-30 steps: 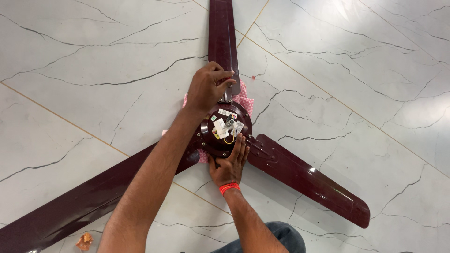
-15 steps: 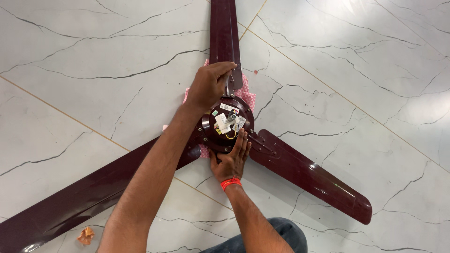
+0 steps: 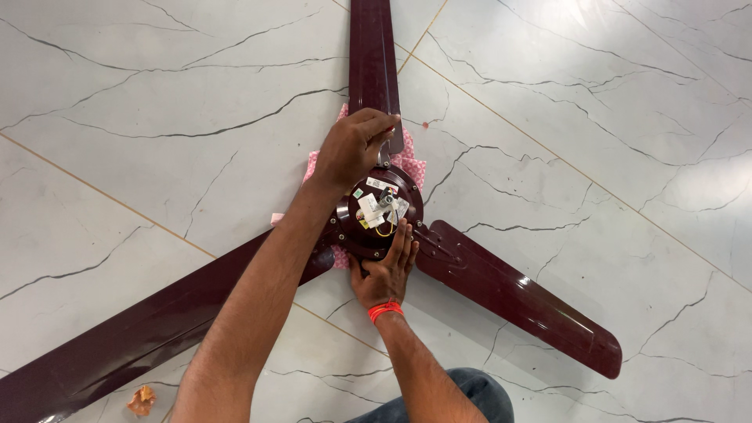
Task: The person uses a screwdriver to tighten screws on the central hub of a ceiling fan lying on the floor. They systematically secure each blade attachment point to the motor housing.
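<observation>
Single head-worn view, looking steeply down at the marble floor [image 3: 564, 102] from above. Close range: forearms enter from the lower edge.

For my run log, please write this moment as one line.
left hand: on fan blade root | right hand: flat on fan motor | fan on pink cloth, floor

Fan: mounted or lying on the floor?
Lying flat. The ceiling fan rests on the marble floor over a pink cloth, three blades spread, hub wiring facing up.
</observation>
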